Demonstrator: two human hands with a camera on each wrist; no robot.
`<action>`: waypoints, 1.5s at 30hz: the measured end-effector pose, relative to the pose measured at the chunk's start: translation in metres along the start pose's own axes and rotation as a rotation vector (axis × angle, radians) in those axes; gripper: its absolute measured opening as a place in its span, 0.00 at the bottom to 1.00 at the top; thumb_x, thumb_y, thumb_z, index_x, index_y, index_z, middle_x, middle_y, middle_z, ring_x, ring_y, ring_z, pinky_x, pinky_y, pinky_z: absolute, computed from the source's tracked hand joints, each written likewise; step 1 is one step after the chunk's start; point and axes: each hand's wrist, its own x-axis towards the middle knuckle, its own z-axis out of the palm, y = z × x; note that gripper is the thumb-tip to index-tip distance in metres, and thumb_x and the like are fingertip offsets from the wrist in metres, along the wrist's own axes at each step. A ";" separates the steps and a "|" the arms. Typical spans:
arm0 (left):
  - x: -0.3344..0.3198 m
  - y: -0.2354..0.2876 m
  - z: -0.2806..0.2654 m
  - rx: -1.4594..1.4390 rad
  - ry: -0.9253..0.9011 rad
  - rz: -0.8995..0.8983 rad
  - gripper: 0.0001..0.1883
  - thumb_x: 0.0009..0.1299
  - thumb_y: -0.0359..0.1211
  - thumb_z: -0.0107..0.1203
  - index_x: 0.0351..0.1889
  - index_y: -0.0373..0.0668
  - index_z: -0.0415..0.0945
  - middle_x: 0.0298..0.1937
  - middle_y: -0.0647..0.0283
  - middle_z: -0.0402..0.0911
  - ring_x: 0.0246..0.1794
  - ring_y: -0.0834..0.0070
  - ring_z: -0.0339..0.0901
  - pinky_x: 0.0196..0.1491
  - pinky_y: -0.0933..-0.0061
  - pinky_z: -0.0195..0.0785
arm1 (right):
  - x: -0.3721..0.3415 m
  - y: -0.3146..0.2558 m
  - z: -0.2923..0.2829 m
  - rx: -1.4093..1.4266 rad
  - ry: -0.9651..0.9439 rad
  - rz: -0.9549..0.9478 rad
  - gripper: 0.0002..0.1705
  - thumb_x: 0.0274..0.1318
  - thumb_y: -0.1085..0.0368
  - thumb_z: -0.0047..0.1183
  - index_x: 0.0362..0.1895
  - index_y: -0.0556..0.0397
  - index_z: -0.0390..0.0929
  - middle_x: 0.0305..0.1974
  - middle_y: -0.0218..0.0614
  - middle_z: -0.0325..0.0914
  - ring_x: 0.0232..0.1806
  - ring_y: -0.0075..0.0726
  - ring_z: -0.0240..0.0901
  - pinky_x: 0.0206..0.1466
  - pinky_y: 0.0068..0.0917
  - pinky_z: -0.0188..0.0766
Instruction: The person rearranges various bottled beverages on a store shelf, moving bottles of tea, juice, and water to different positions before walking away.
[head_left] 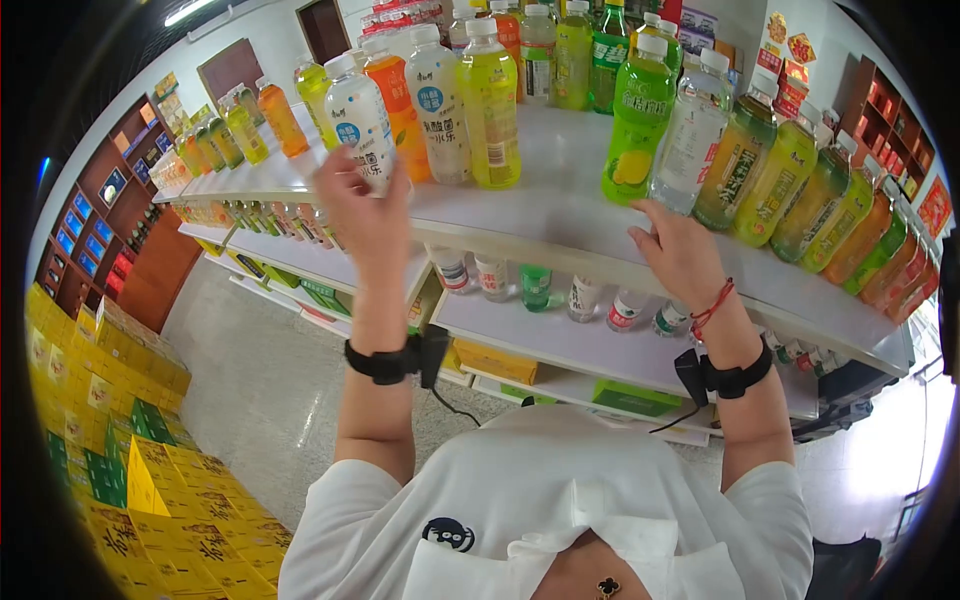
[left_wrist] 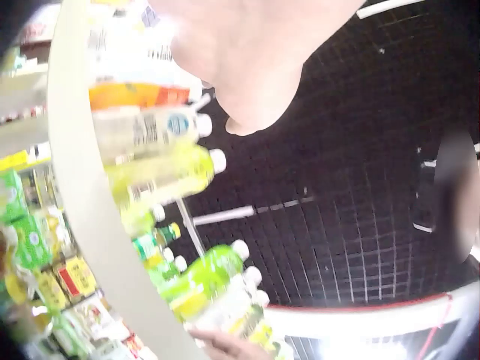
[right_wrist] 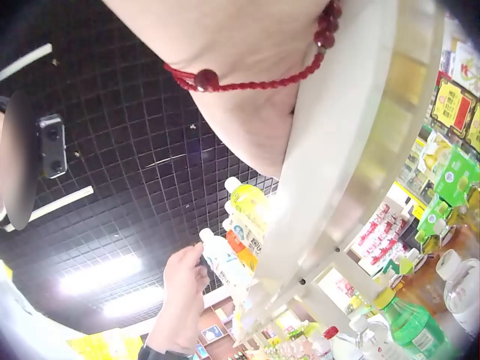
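Long white shelf (head_left: 555,200) w/ tall green plastic btl (head_left: 640,110), lemon print, R hand (head_left: 682,252) near base, fingers loosely extended; white plastic btl w/ blue print (head_left: 358,115) directly behind L hand (head_left: 370,205), fingers bent, blurred, can't tell if gripping.

Head view down over shelf (head_left: 562,150), wrist views close, tilted toward ceiling (left_wrist: 360,150), all sharing bottles (head_left: 489,115)

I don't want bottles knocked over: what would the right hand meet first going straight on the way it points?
Likely the lemon-labelled green bottle, just beyond the right hand; whether the two already touch is unclear.
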 end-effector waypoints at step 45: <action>-0.024 0.051 0.130 -0.142 -0.610 0.171 0.26 0.58 0.47 0.65 0.37 0.30 0.72 0.34 0.45 0.81 0.38 0.49 0.79 0.41 0.56 0.71 | 0.001 0.002 0.005 -0.020 0.033 -0.016 0.16 0.59 0.55 0.50 0.47 0.48 0.76 0.31 0.48 0.80 0.36 0.53 0.78 0.38 0.44 0.73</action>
